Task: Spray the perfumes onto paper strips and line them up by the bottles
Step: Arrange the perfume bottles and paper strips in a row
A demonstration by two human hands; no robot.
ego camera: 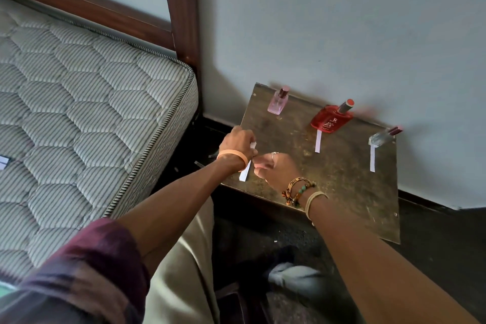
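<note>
Bed: a quilted grey-striped mattress (79,102) lies to the left, well apart from the bottles.
Worktop: a worn brown flat worktop (342,192) stands against the pale wall and carries all three bottles along its back edge.
Left hand (236,143): the fingers are curled, holding the upper end of a white paper strip (244,175) over the worktop's front left corner.
Right hand (276,169): the fingers are curled in narrow and seem to pinch the same strip at its middle.
Red square glass bottle (330,119): capped, in the middle of the row.
Pink square glass bottle (278,103): capped, on the left, with bare worktop in front of it.
Clear glass bottle (381,137): capped, on the right, near the worktop's edge.
Laid strips: the strip below the red bottle (318,141) has its top touching that bottle; the strip below the clear bottle (372,158) likewise lies just in front of its bottle.
Step, as I judge it: the held strip belongs by the pink bottle.
Risk: a reach to the back row could let a wrist or bracelet sweep a laid strip askew, or tip the pink bottle.
Risk: the light paper could slide off the front corner if let go here.
</note>
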